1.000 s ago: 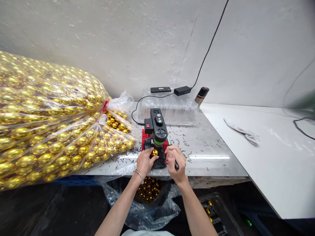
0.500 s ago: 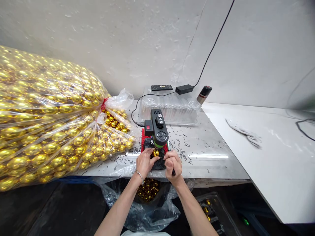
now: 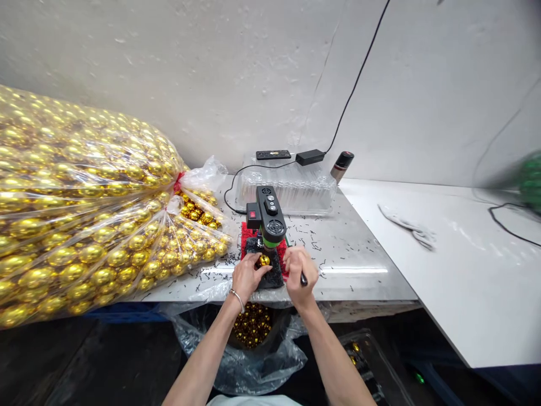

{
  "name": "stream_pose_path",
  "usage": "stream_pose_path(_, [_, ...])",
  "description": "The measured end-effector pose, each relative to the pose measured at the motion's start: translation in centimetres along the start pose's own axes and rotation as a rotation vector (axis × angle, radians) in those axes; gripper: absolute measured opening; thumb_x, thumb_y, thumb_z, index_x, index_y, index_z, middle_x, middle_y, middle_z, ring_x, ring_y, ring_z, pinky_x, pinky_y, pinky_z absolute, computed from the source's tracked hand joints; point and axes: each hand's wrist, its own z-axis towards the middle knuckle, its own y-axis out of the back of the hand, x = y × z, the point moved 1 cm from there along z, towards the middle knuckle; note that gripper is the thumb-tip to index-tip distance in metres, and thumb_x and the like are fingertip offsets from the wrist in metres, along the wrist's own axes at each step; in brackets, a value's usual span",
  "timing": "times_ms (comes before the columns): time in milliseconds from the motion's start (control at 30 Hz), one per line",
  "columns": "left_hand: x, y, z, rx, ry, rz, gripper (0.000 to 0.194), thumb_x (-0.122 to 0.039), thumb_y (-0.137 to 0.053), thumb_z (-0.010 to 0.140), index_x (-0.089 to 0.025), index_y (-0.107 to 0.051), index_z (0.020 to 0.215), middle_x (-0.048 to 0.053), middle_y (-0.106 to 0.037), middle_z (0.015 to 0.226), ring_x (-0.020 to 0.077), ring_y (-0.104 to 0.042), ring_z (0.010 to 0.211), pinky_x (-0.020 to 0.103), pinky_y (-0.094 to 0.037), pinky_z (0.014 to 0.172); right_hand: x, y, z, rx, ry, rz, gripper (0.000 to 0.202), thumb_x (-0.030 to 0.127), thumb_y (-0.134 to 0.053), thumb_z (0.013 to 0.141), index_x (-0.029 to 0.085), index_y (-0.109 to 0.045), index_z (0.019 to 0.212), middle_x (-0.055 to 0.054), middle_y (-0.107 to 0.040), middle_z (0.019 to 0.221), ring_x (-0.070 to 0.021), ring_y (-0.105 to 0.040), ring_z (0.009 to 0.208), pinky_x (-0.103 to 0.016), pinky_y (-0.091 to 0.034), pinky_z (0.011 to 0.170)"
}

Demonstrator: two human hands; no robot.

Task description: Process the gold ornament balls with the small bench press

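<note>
My L hand (image 3: 246, 277) has the small gold ball (image 3: 264, 260) btw thumb & fingers. The ball is right under the front end of the black machine (image 3: 271, 217), just below its green ring, over a fuzzy black pad (image 3: 273, 279). Can't tell if the machine's tip touches the ball. My R hand (image 3: 302, 276) is curled tight in a fist round the machine's handle (image 3: 304, 279), & the handle's black end pokes out. I've got a shiny bracelet (image 3: 238, 300) on my L wrist.

A red mat (image 3: 245, 232) is under the pad, & lots of tiny black bits lie on the metal table (image 3: 355, 282). To the L is a huge clear bag (image 3: 84, 208) full of gold balls, tied w/ a red tie (image 3: 178, 181). Behind the machine is a clear plastic box (image 3: 291, 194), w/ a flat black thing (image 3: 273, 154) & a power brick (image 3: 310, 157) on top. A dark-topped can (image 3: 343, 163) leans nr the box. Down below, btw my arms, there's a pile of gold balls (image 3: 252, 325) w/ clear plastic round it.
</note>
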Motion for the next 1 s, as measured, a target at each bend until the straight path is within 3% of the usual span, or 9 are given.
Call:
stream_pose_path(67, [0.1, 0.6, -1.6, 0.030, 0.030, -0.049, 0.029, -0.031, -0.081, 0.061, -0.022, -0.074, 0.087, 0.004, -0.067, 0.082, 0.0202, -0.058, 0.076, 0.025, -0.041, 0.069, 1.0, 0.2, 1.4, 0.023, -0.072, -0.002, 0.031, 0.015, -0.037, 0.091, 0.021, -0.043, 0.062, 0.000, -0.048, 0.063, -0.0130, -0.050, 0.064, -0.029, -0.039, 0.059])
stream_pose_path(233, [4.7, -0.2, -8.2, 0.506, 0.456, -0.370, 0.034, -0.047, -0.078, 0.063, -0.013, -0.071, 0.067, 0.001, -0.061, 0.056, 0.0100, -0.046, 0.047, 0.022, -0.031, 0.047, 1.6, 0.1, 1.5, 0.036, -0.090, 0.005, 0.031, 0.016, -0.037, 0.092, 0.021, -0.043, 0.062, 0.000, -0.047, 0.062, -0.0135, -0.050, 0.064, -0.030, -0.039, 0.060])
stream_pose_path(367, [9.4, -1.5, -11.6, 0.315, 0.976, -0.622, 0.048, -0.058, -0.072, 0.065, -0.011, -0.064, 0.067, 0.006, -0.066, 0.065, 0.0082, -0.050, 0.044, 0.021, -0.040, 0.044, 1.2, 0.0, 0.5, 0.023, -0.082, 0.017, 0.030, 0.015, -0.036, 0.092, 0.020, -0.043, 0.063, -0.001, -0.048, 0.065, -0.0139, -0.051, 0.067, -0.030, -0.039, 0.060])
stream_pose_path(467, [9.8, -1.0, -12.1, 0.259, 1.145, -0.831, 0.031, -0.040, -0.075, 0.073, -0.011, -0.065, 0.079, 0.006, -0.067, 0.071, 0.0109, -0.060, 0.053, 0.023, -0.050, 0.053, 1.0, 0.1, 0.4, 0.041, -0.057, 0.023, 0.030, 0.013, -0.037, 0.091, 0.020, -0.044, 0.063, -0.001, -0.049, 0.064, -0.0140, -0.052, 0.068, -0.029, -0.040, 0.059])
stream_pose_path(533, [8.4, 0.1, -11.7, 0.308, 1.066, -0.985, 0.021, -0.016, -0.075, 0.071, -0.011, -0.066, 0.089, 0.006, -0.068, 0.077, 0.0129, -0.066, 0.065, 0.022, -0.053, 0.060, 1.0, 0.1, 0.4, 0.038, -0.047, 0.022, 0.030, 0.013, -0.037, 0.091, 0.021, -0.044, 0.063, -0.001, -0.049, 0.063, -0.0145, -0.052, 0.068, -0.029, -0.040, 0.059])
stream_pose_path(633, [4.7, 2.2, -10.2, 0.371, 0.851, -1.116, 0.037, 0.002, -0.071, 0.065, -0.012, -0.067, 0.098, 0.007, -0.069, 0.089, 0.0162, -0.069, 0.084, 0.021, -0.055, 0.074, 1.0, 0.0, 0.3, 0.014, -0.053, 0.010, 0.030, 0.014, -0.036, 0.090, 0.021, -0.045, 0.063, -0.002, -0.050, 0.063, -0.0150, -0.053, 0.067, -0.030, -0.041, 0.059])
stream_pose_path(700, [2.3, 3.1, -8.6, 0.353, 0.718, -1.106, 0.037, 0.000, -0.072, 0.067, -0.013, -0.066, 0.101, 0.007, -0.068, 0.092, 0.0172, -0.068, 0.089, 0.024, -0.055, 0.081, 0.9, -0.1, 0.2, 0.005, -0.061, 0.003, 0.030, 0.014, -0.036, 0.090, 0.020, -0.046, 0.063, -0.002, -0.050, 0.064, -0.0148, -0.053, 0.067, -0.030, -0.041, 0.059])
stream_pose_path(800, [0.0, 3.2, -5.5, 0.251, 0.546, -0.986, 0.034, -0.012, -0.072, 0.073, -0.014, -0.063, 0.106, 0.006, -0.068, 0.090, 0.0157, -0.068, 0.078, 0.024, -0.056, 0.070, 0.8, 0.0, 0.1, 0.021, -0.051, -0.008, 0.030, 0.013, -0.035, 0.090, 0.021, -0.045, 0.063, -0.002, -0.051, 0.065, -0.0145, -0.052, 0.067, -0.030, -0.041, 0.059])
stream_pose_path(1000, [0.6, 0.5, -1.0, 0.045, 0.305, -0.573, 0.035, -0.020, -0.076, 0.067, -0.015, -0.065, 0.100, 0.003, -0.066, 0.081, 0.0126, -0.063, 0.064, 0.020, -0.048, 0.052, 0.5, 0.3, 0.0, 0.075, 0.003, -0.036, 0.026, 0.010, -0.036, 0.090, 0.020, -0.046, 0.068, -0.002, -0.051, 0.067, -0.0135, -0.052, 0.067, -0.028, -0.040, 0.058])
